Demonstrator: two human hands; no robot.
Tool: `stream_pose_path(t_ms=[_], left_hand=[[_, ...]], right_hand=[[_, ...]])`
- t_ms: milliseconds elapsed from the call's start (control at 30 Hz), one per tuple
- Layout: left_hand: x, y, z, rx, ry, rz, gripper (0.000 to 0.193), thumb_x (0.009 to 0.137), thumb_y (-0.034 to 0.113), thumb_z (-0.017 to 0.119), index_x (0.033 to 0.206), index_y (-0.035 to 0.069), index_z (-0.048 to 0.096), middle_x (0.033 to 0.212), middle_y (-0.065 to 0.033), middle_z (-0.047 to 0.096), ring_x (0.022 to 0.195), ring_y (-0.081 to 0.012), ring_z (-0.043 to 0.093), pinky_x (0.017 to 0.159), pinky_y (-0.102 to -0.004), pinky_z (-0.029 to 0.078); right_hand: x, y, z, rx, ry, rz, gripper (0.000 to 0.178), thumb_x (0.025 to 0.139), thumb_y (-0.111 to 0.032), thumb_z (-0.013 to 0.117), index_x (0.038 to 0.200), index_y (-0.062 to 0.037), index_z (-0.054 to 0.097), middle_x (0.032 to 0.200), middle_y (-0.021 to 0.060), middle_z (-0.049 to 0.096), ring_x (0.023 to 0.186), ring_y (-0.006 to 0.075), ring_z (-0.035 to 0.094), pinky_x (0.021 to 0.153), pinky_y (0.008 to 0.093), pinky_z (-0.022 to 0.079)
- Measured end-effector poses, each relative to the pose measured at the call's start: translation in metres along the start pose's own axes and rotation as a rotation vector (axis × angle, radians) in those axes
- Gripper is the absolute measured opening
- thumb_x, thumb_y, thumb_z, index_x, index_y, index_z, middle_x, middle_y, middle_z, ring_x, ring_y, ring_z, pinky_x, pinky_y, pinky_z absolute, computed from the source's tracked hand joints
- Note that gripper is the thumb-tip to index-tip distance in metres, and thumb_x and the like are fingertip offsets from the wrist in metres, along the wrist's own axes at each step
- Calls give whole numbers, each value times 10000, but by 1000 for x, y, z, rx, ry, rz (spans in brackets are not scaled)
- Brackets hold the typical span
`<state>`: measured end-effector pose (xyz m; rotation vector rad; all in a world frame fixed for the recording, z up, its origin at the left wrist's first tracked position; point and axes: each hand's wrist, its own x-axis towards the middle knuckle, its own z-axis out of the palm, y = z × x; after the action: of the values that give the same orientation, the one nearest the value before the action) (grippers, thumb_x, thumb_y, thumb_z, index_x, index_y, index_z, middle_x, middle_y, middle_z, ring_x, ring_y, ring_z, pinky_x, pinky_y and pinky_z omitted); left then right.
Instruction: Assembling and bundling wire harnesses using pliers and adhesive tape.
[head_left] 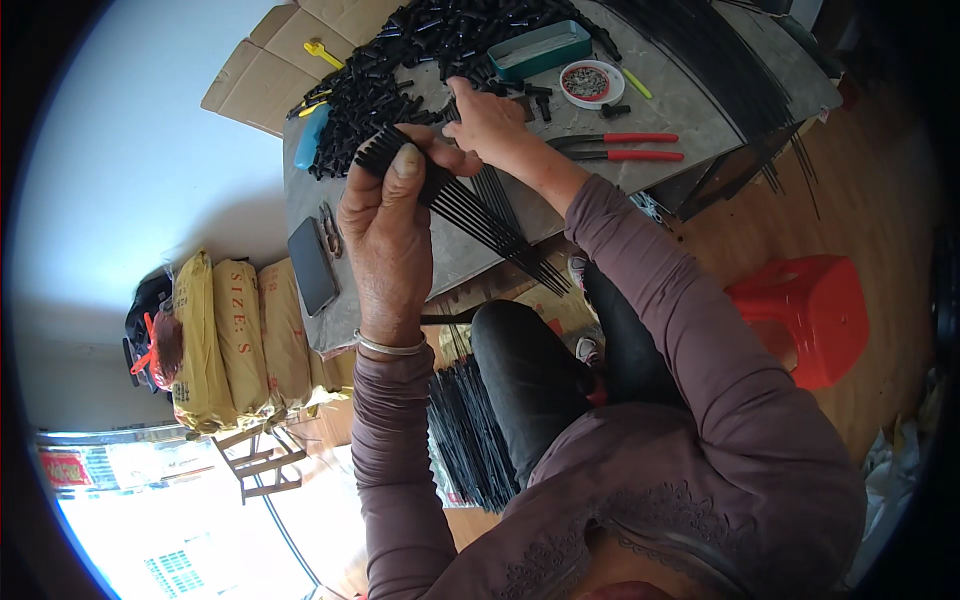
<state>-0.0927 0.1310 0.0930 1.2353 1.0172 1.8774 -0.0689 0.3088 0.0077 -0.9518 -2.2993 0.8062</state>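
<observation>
My left hand (pixel 392 215) is closed around a bundle of thin black rods (pixel 495 225). Short black fittings show in a row at the bundle's upper end, under my thumb, and the loose ends fan out toward the table's near edge. Just to its right, my right hand (pixel 488 125) reaches over the table with a finger and thumb apart. I see nothing between them. That finger points at the edge of a large heap of black fittings (pixel 400 60). More black rods (pixel 490 190) lie on the table beneath the bundle.
Red-handled pliers (pixel 640 140), a white dish of small metal parts (pixel 590 84) and a green tray (pixel 540 50) are on the grey table (pixel 700 110). Long black rods (pixel 700 60) overhang its right side. A phone (pixel 313 267) lies left; a red stool (pixel 800 315) stands right.
</observation>
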Motion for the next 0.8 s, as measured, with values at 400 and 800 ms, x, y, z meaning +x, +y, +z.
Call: stream_pose_path(t_ms=[400, 800], left_hand=[[-9, -8, 14, 244, 14, 63, 214, 916, 48, 588, 1107, -47, 598, 912, -119, 683, 850, -175, 651, 839, -299, 508], [-16, -4, 19, 203, 141, 26, 197, 934, 76, 566, 1092, -33, 607, 923, -128, 693, 869, -213, 673, 856, -344, 516]], right_hand=[[12, 26, 39, -426, 159, -611, 381, 799, -310, 655, 1141, -154, 591, 1228, 104, 494, 1222, 351, 390, 959, 677, 256], [101, 106, -76, -582, 204, -69, 146, 774, -201, 629, 847, -117, 723, 911, 102, 702, 865, 330, 659, 730, 481, 477]])
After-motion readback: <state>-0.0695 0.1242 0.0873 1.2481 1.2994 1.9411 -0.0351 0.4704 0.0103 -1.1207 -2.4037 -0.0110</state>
